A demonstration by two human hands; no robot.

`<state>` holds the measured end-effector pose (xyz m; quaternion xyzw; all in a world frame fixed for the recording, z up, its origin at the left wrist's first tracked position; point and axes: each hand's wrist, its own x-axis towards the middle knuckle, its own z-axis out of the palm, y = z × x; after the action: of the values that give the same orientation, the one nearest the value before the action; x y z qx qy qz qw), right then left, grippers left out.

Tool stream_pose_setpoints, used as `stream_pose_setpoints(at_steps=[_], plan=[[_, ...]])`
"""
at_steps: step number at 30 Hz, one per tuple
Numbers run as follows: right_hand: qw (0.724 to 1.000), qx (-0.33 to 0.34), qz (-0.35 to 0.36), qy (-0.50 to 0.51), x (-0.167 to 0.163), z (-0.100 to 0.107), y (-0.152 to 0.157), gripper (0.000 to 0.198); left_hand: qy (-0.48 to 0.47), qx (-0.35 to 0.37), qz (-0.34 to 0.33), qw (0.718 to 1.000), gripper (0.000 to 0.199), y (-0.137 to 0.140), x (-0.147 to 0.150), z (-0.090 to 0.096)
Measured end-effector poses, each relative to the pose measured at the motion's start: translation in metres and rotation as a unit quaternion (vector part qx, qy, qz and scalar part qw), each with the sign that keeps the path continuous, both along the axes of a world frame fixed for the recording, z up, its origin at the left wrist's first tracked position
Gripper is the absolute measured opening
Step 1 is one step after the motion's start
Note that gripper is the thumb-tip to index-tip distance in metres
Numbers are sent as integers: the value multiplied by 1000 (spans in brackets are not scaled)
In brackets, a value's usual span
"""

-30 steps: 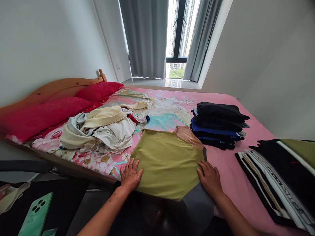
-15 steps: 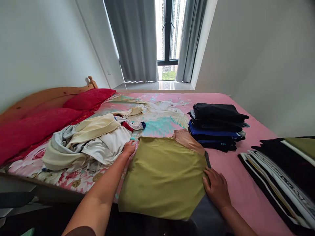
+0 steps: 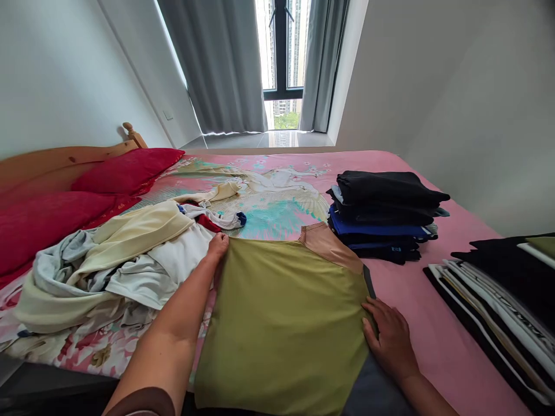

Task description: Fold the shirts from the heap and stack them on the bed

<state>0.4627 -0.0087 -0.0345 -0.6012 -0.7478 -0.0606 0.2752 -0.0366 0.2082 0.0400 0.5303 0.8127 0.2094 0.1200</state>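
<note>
Olive-green garment (image 3: 286,312) lies spread flat on the pink bed (image 3: 416,323). The left hand (image 3: 218,245) pinches its far left corner, fingers closed on the cloth; the right hand (image 3: 390,338) rests flat, fingers loosely spread, on its right edge.

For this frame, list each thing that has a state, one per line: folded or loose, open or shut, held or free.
Olive garment: spread flat on the bed, partly folded.
Left hand: on the garment's far left corner.
Right hand: flat at its right edge.
Light clothes pile: loose, unfolded.
Dark stack: folded.
Striped stack: folded.
Curtains: drawn apart.
</note>
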Motion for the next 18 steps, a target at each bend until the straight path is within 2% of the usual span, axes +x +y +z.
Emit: stream_pose_setpoints(at_steps=[7,10,12,14,16,17,18], plan=[[1000,-14,-12,4,-2,2,0,33,15,-48,7,999,22,-6,10,-15],[999,-30,-23,11,-3,4,-1,33,18,-68,-2,998,28,-7,13,-6],[999,-37,-25,15,-3,4,-2,34,28,-67,-11,997,39,-14,22,2],[999,-39,-24,15,-2,4,-3,34,44,-50,-24,997,52,-34,43,8],[999,-35,-21,13,-2,3,-4,34,62,-26,-76,995,58,-68,75,7],[999,-33,-19,10,-1,3,-4,34,67,-16,-122,990,58,-89,93,3],[999,-30,-18,8,-1,3,-4,34,82,-1,-204,975,57,-113,110,-1]])
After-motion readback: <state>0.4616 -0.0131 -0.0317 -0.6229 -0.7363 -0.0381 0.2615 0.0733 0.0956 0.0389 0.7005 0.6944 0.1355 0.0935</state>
